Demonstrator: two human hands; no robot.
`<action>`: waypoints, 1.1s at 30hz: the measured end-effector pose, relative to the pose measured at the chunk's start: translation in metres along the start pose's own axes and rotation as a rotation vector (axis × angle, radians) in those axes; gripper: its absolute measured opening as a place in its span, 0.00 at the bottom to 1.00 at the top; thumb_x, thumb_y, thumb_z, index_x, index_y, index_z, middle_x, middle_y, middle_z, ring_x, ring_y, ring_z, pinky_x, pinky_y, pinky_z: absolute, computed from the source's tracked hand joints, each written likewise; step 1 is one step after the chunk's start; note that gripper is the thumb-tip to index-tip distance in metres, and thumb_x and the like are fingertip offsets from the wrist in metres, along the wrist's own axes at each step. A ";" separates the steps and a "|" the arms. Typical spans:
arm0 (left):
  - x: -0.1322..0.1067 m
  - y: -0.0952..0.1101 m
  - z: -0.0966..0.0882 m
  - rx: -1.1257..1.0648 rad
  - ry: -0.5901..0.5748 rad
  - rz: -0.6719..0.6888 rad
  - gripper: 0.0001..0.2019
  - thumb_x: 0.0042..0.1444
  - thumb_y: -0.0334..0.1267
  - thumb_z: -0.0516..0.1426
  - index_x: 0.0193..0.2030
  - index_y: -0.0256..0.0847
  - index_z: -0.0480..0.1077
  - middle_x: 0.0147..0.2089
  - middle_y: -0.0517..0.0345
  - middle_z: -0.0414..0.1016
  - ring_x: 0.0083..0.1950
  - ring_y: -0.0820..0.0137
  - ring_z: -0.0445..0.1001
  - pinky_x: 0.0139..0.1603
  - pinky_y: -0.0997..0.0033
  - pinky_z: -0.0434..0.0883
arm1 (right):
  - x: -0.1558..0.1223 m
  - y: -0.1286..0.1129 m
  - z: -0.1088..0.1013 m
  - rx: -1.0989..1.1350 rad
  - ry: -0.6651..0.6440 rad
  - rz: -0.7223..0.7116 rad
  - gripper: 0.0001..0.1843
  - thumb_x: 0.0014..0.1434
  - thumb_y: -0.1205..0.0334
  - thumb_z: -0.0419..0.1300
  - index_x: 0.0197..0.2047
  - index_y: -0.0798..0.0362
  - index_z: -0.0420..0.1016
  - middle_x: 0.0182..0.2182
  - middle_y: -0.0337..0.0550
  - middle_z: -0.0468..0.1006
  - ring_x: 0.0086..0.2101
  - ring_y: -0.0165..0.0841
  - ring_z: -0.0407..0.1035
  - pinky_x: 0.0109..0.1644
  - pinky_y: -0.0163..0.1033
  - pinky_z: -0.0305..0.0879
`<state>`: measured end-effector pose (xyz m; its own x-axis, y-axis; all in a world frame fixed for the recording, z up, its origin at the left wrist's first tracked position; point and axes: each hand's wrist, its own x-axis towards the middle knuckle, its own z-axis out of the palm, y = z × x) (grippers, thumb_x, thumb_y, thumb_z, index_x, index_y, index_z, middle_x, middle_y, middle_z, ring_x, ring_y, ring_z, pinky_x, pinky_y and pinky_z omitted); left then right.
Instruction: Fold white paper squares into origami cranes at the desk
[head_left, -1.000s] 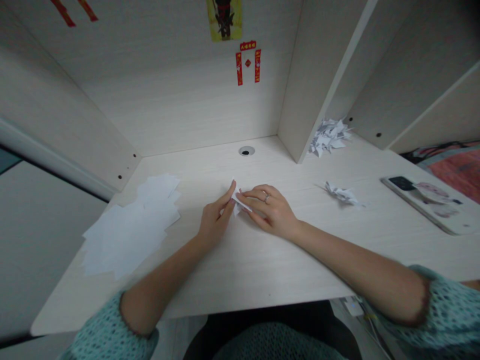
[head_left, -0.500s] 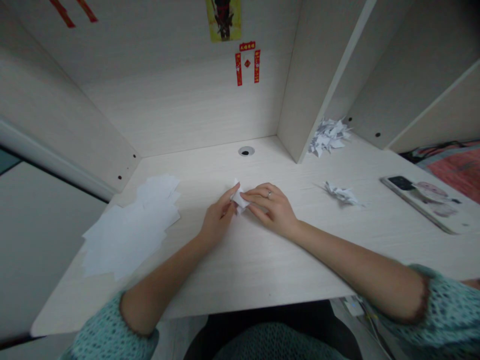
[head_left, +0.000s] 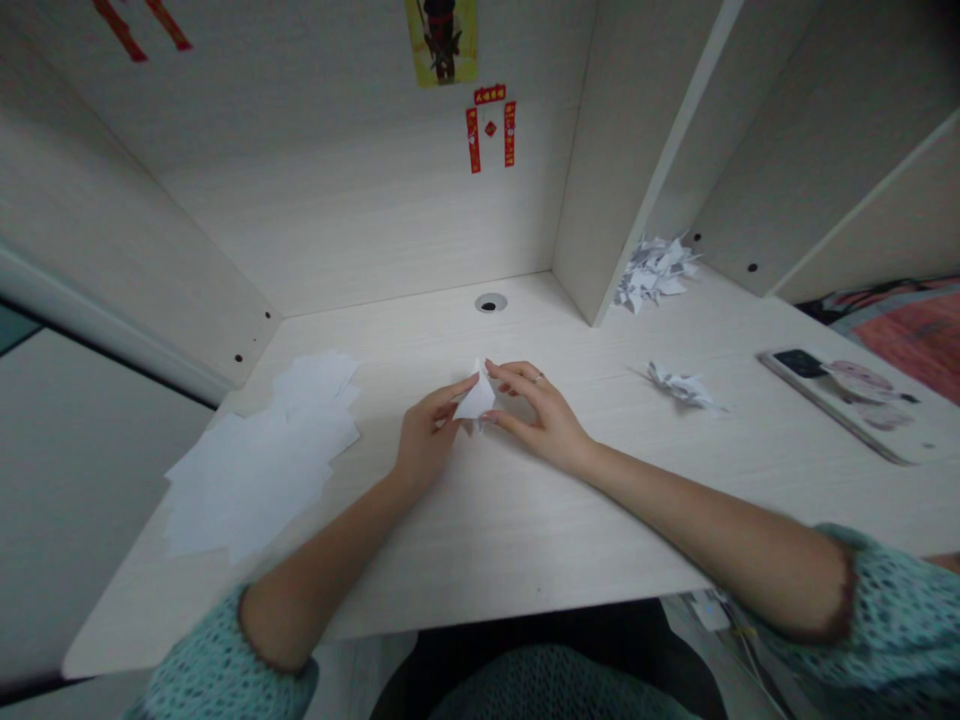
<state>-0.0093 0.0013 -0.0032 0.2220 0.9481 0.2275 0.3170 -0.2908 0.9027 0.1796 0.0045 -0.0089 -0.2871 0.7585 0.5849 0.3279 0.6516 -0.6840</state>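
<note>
Both hands pinch small white folded paper triangle [head_left: 475,401] at mid pale wood bench [head_left: 525,520]: left hand [head_left: 422,445] fingers closed on left edge, right hand [head_left: 541,418] fingers closed on right edge. Loose white sheets [head_left: 255,460] far left.

I sit at a study nook in a home bedroom or dorm: a pale wooden desk [head_left: 525,540] boxed in by matching shelf panels [head_left: 622,170], a cable hole [head_left: 489,302], tiny red couplets [head_left: 491,125] on the back wall, and red patterned fabric [head_left: 911,330] alongside (bedding, it looks like).
</note>
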 end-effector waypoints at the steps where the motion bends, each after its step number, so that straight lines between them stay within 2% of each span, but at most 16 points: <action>1: 0.000 0.001 -0.001 0.005 0.022 0.005 0.21 0.53 0.29 0.53 0.54 0.43 0.70 0.57 0.54 0.72 0.55 0.65 0.72 0.55 0.63 0.70 | 0.000 0.001 0.001 0.023 -0.003 0.021 0.31 0.57 0.56 0.61 0.63 0.45 0.59 0.46 0.49 0.69 0.43 0.36 0.67 0.48 0.46 0.67; 4: 0.001 0.002 -0.001 0.022 0.094 0.003 0.19 0.55 0.32 0.54 0.54 0.43 0.70 0.57 0.56 0.72 0.57 0.66 0.70 0.57 0.62 0.69 | 0.001 0.001 0.001 0.064 -0.048 0.067 0.26 0.58 0.55 0.59 0.60 0.47 0.64 0.45 0.48 0.72 0.41 0.35 0.68 0.47 0.44 0.67; 7: 0.003 0.001 -0.001 -0.010 0.116 0.026 0.19 0.55 0.35 0.55 0.54 0.44 0.70 0.56 0.57 0.73 0.57 0.65 0.70 0.59 0.62 0.67 | 0.002 -0.001 0.001 0.067 -0.130 0.092 0.15 0.58 0.55 0.59 0.48 0.48 0.74 0.40 0.45 0.77 0.42 0.36 0.69 0.48 0.43 0.64; 9: 0.002 0.001 0.000 -0.026 0.104 0.058 0.20 0.55 0.35 0.57 0.56 0.43 0.68 0.57 0.56 0.72 0.57 0.64 0.71 0.59 0.62 0.67 | 0.002 -0.002 0.001 0.060 -0.138 0.113 0.12 0.58 0.54 0.59 0.43 0.49 0.76 0.36 0.43 0.78 0.40 0.36 0.70 0.47 0.42 0.64; 13: -0.001 0.002 -0.001 0.100 0.062 0.121 0.27 0.55 0.35 0.57 0.63 0.46 0.60 0.59 0.57 0.69 0.58 0.63 0.69 0.58 0.63 0.68 | 0.001 -0.005 -0.001 0.009 -0.091 0.132 0.15 0.57 0.52 0.60 0.44 0.51 0.76 0.35 0.44 0.79 0.36 0.35 0.70 0.42 0.40 0.65; 18: -0.003 0.002 -0.003 0.331 -0.010 0.218 0.27 0.57 0.32 0.54 0.64 0.52 0.58 0.60 0.62 0.68 0.57 0.64 0.71 0.55 0.63 0.71 | -0.001 -0.006 -0.002 -0.122 -0.065 0.119 0.14 0.58 0.55 0.59 0.44 0.53 0.77 0.31 0.44 0.79 0.33 0.34 0.71 0.38 0.38 0.65; 22: -0.004 0.003 -0.001 0.487 0.013 0.272 0.25 0.60 0.31 0.49 0.64 0.51 0.57 0.55 0.60 0.74 0.49 0.66 0.76 0.47 0.67 0.75 | -0.002 -0.005 -0.002 -0.166 -0.052 0.135 0.10 0.59 0.60 0.57 0.38 0.52 0.79 0.28 0.42 0.79 0.29 0.32 0.72 0.35 0.36 0.64; 25: -0.005 0.007 0.000 0.562 -0.006 0.381 0.28 0.58 0.31 0.51 0.66 0.48 0.53 0.58 0.56 0.71 0.53 0.66 0.75 0.50 0.67 0.74 | -0.002 -0.005 -0.002 -0.181 -0.025 0.158 0.10 0.59 0.61 0.56 0.35 0.51 0.79 0.27 0.42 0.79 0.28 0.32 0.72 0.34 0.35 0.64; 29: -0.009 0.012 0.002 0.656 0.008 0.527 0.32 0.54 0.41 0.58 0.65 0.43 0.54 0.64 0.49 0.63 0.60 0.62 0.67 0.58 0.61 0.69 | -0.002 -0.006 -0.003 -0.218 0.006 0.177 0.09 0.58 0.62 0.56 0.33 0.51 0.79 0.27 0.41 0.80 0.28 0.33 0.73 0.36 0.36 0.64; 31: -0.010 0.014 0.004 0.695 0.056 0.550 0.33 0.52 0.46 0.60 0.64 0.42 0.57 0.64 0.46 0.61 0.60 0.61 0.68 0.58 0.61 0.69 | -0.001 -0.008 -0.003 -0.222 -0.001 0.198 0.09 0.57 0.62 0.57 0.32 0.51 0.79 0.26 0.40 0.80 0.28 0.32 0.73 0.35 0.35 0.63; 33: -0.010 0.014 0.005 0.703 0.093 0.553 0.32 0.52 0.47 0.60 0.62 0.41 0.59 0.65 0.45 0.61 0.59 0.62 0.69 0.57 0.63 0.71 | -0.001 -0.009 -0.003 -0.215 -0.026 0.209 0.09 0.58 0.61 0.56 0.31 0.51 0.78 0.24 0.38 0.79 0.26 0.31 0.73 0.34 0.35 0.63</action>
<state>-0.0026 -0.0126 0.0055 0.4447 0.6469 0.6195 0.6845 -0.6915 0.2308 0.1796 -0.0026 -0.0021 -0.2154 0.8779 0.4278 0.5644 0.4694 -0.6791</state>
